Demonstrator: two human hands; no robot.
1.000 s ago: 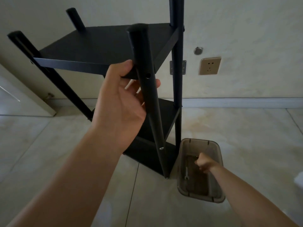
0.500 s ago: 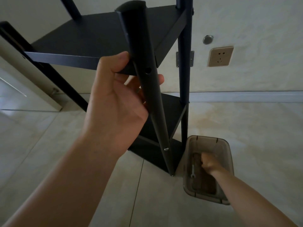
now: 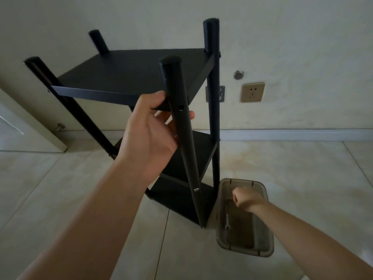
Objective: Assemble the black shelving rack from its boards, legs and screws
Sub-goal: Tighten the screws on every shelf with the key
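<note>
A pale tiled floor meets a cream wall that carries a gold power socket. Against the wall stands the black shelving rack, nearly built, with three boards between four legs.

The left hand grips the near leg where the top board meets it, thumb on the board's front edge and fingers curled behind the leg. Just beside the thumb, an empty screw hole shows in the leg. Lower down the same leg, a silver screw head is already in place.

The right hand is a closed fist over a clear plastic bin on the floor beside the rack. Whether it holds a screw cannot be told, since the fingers hide the palm. A small wrench lies in the bin.

The likely risk: the top board's near corner appears unscrewed, so if the left hand loosens, board and leg could drift out of line and the screw would miss its hole. A small screw could also slip from the fist on the way up.

Compared with half a second ago, the view has tilted upward, so all four leg tops now show, and the fist has lifted from deep in the bin towards its far end. The left hand's hold is unchanged.
</note>
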